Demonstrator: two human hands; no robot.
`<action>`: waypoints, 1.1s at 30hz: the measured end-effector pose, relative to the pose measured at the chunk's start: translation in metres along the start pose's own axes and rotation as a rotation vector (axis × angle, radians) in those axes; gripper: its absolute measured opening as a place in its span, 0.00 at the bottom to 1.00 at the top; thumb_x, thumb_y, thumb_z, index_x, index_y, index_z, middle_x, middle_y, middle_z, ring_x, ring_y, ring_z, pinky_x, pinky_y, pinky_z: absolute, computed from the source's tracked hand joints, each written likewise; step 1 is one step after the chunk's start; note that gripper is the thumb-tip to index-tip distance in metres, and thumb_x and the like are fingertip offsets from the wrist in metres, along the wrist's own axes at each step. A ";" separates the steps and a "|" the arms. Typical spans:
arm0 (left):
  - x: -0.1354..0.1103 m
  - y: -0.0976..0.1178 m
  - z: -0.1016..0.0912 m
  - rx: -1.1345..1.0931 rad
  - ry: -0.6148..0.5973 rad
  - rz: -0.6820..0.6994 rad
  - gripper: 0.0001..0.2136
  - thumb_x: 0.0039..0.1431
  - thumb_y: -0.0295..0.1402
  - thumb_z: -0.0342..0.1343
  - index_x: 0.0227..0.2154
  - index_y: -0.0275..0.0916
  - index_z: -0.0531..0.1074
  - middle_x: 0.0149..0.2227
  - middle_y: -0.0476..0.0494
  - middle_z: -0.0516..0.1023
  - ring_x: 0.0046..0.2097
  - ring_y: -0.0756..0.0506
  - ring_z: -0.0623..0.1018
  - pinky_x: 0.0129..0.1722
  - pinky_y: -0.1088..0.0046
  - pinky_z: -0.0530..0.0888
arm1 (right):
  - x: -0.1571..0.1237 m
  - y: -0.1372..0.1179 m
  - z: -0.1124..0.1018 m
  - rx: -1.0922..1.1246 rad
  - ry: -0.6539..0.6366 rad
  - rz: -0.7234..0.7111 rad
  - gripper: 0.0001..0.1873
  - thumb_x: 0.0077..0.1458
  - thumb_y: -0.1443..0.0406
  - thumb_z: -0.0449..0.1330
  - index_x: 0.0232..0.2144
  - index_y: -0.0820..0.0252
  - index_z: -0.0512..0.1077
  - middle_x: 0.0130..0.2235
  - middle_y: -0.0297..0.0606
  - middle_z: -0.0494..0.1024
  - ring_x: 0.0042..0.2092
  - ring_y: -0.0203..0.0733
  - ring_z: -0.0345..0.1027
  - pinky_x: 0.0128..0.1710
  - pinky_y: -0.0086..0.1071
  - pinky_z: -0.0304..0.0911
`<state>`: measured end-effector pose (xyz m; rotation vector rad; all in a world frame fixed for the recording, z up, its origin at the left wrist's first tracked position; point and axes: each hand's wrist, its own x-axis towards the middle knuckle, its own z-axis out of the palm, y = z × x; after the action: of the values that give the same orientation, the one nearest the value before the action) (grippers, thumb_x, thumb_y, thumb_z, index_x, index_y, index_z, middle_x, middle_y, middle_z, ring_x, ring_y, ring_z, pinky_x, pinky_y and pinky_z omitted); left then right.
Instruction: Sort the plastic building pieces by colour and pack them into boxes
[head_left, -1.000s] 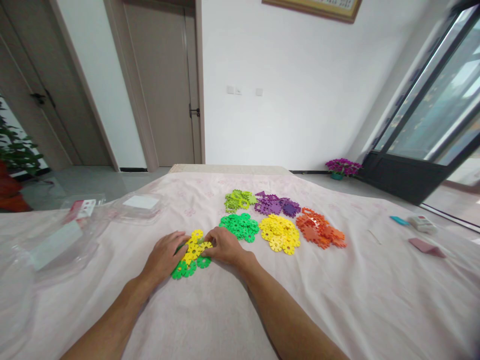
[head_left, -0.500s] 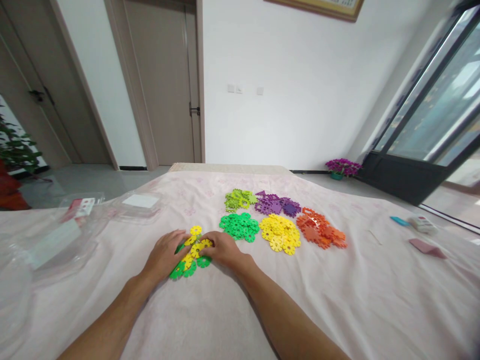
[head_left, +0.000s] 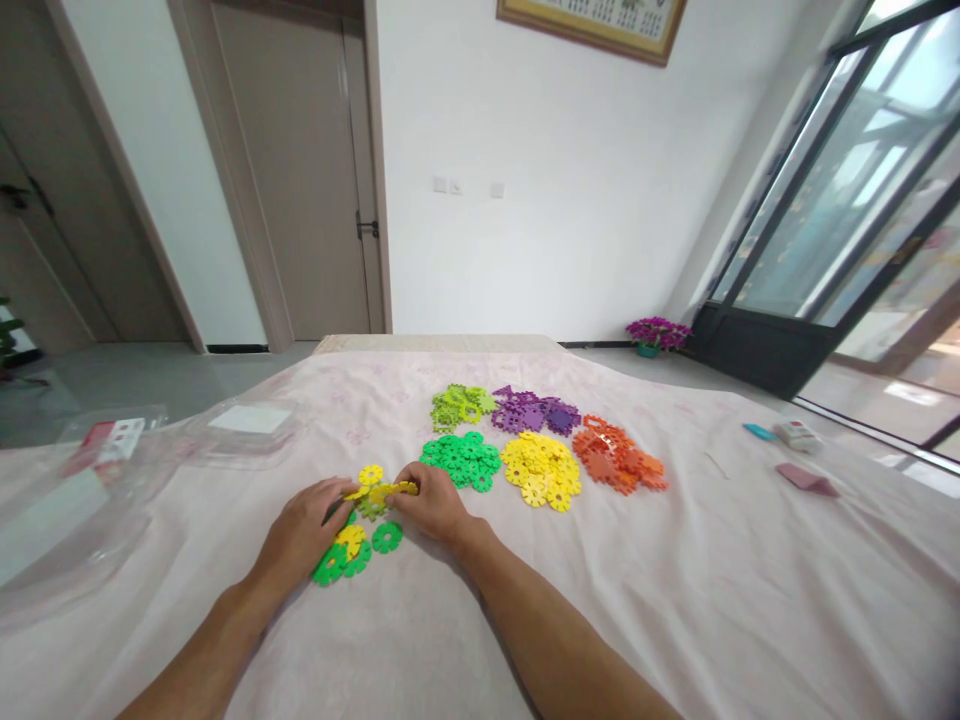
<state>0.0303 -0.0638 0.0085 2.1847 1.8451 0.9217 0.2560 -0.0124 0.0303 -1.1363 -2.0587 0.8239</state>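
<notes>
My right hand (head_left: pixel 435 507) pinches a yellow notched plastic disc (head_left: pixel 406 487) between thumb and fingers. My left hand (head_left: pixel 309 524) is closed at the edge of another yellow disc (head_left: pixel 355 494), its fingertips partly hidden. Between the hands is a light green piece (head_left: pixel 372 507) with yellow discs over it. Just beyond lies a flat yellow disc (head_left: pixel 370 475). Below my left fingers, several green discs (head_left: pixel 330 567) overlap with yellow ones (head_left: pixel 350 541). One green disc (head_left: pixel 387 537) rests apart, beneath my right hand.
Sorted piles lie ahead: green discs (head_left: pixel 460 460), yellow discs (head_left: pixel 541 469), light green pieces (head_left: pixel 457 406), purple pieces (head_left: pixel 531 410) and orange pieces (head_left: pixel 616 457). Clear plastic packaging (head_left: pixel 240 440) sits left on the pink tablecloth (head_left: pixel 720 610). A pink cloth (head_left: pixel 806 478) lies right.
The view has shifted right. Yellow discs between my hands have lifted and tilted, leaving the green discs nearer me more exposed. My left hand has turned slightly.
</notes>
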 end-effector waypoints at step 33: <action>-0.007 0.042 0.001 -0.300 0.179 0.281 0.09 0.66 0.35 0.50 0.40 0.43 0.76 0.47 0.45 0.80 0.52 0.45 0.77 0.56 0.66 0.72 | 0.008 -0.021 -0.030 0.046 -0.305 0.003 0.12 0.60 0.64 0.54 0.35 0.59 0.78 0.29 0.32 0.78 0.26 0.32 0.68 0.27 0.24 0.59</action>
<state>0.0662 -0.0803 0.0250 2.2620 1.3686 1.3883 0.2654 -0.0080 0.0661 -1.0398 -2.2693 1.0977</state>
